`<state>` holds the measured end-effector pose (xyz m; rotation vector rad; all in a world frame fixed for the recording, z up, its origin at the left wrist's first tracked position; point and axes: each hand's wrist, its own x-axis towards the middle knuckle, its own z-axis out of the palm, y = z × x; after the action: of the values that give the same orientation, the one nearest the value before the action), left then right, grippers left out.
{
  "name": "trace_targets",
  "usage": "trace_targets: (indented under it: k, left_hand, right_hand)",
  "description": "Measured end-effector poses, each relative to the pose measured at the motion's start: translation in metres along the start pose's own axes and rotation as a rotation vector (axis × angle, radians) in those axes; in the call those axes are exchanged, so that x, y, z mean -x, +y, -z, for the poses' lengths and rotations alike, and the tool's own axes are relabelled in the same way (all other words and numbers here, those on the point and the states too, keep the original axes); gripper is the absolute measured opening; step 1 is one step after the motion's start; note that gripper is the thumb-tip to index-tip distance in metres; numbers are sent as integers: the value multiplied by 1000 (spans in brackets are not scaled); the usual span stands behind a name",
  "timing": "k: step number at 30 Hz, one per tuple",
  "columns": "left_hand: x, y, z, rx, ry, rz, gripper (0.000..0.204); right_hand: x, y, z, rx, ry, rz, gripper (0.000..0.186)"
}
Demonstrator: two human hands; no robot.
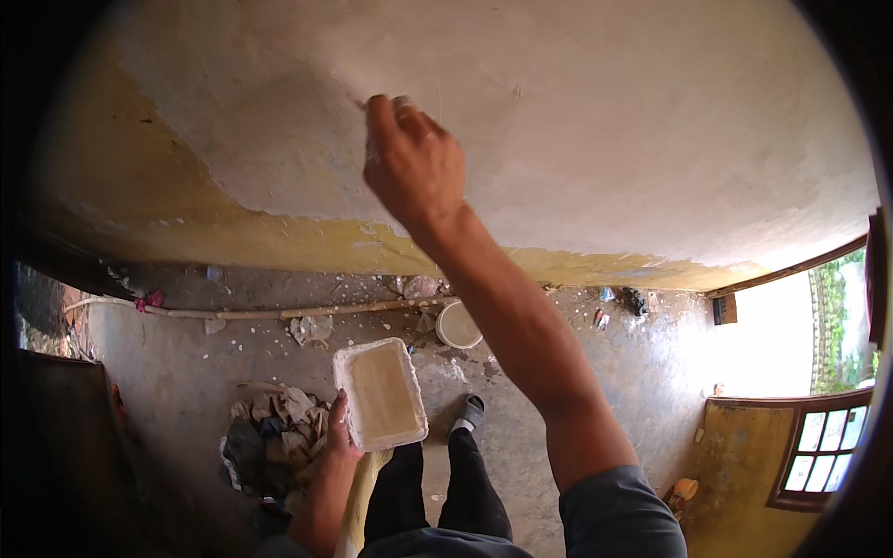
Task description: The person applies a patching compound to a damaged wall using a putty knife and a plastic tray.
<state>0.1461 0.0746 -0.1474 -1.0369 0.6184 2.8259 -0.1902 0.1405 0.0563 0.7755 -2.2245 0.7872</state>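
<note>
My left hand (343,430) holds a rectangular plastic tub (419,409) by its side. Its rim is crusted with off-white paste, and pale filler coats the inside. My right hand (415,166) is raised against the wall (595,139), its fingers closed around a thin-bladed tool (357,100). Only a narrow edge of that tool shows past the fingers; the rest is hidden. The wall has a broad whitish coat with a ragged border, and yellow paint shows below and to the left of it.
A long wooden pole (279,314) lies on the floor along the wall. A round white bucket (459,325) stands beyond my feet. Crumpled cloths or sacks (284,423) are heaped at the left. Paint flakes and litter dot the concrete floor (558,372). A windowed door (823,451) is at right.
</note>
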Motion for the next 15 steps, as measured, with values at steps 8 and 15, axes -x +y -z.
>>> trace_targets:
  k: [8,15]
  left_hand:
    - [10,1,1,4,49,-32,64]
    - [-1,-2,-5,25,4,22,64]
  right_hand:
    - [39,156,143,-178,429,-662,16]
    - [57,56,-18,5,-150,-149,9]
